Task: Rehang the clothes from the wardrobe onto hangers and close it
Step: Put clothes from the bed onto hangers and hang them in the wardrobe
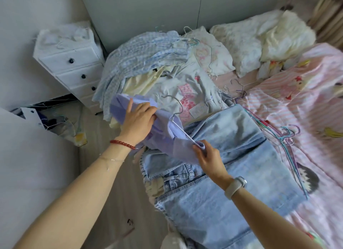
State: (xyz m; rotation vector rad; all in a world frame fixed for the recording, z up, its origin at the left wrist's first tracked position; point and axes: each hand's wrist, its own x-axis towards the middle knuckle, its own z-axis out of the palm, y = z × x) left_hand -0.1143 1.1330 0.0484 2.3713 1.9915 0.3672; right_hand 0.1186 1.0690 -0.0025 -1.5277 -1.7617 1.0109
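Both hands grasping lilac garment (167, 137), left hand (138, 118) bunching, right hand (207, 156) pinching hem

One head-worn view looks forward and steeply down from above the bed (315, 104), close over the clothes at its near edge, floor left of the bed, wall beyond it.

The garment (167, 135) in the hands was lilac. The jeans (232, 156) were pale blue denim. A checked blue-and-white shirt (141, 53) lay beside a grey top (187, 92) with a pink print. The bedsheet (306, 92) was pink-and-white striped. The drawer unit (70, 63) was white with dark knobs.
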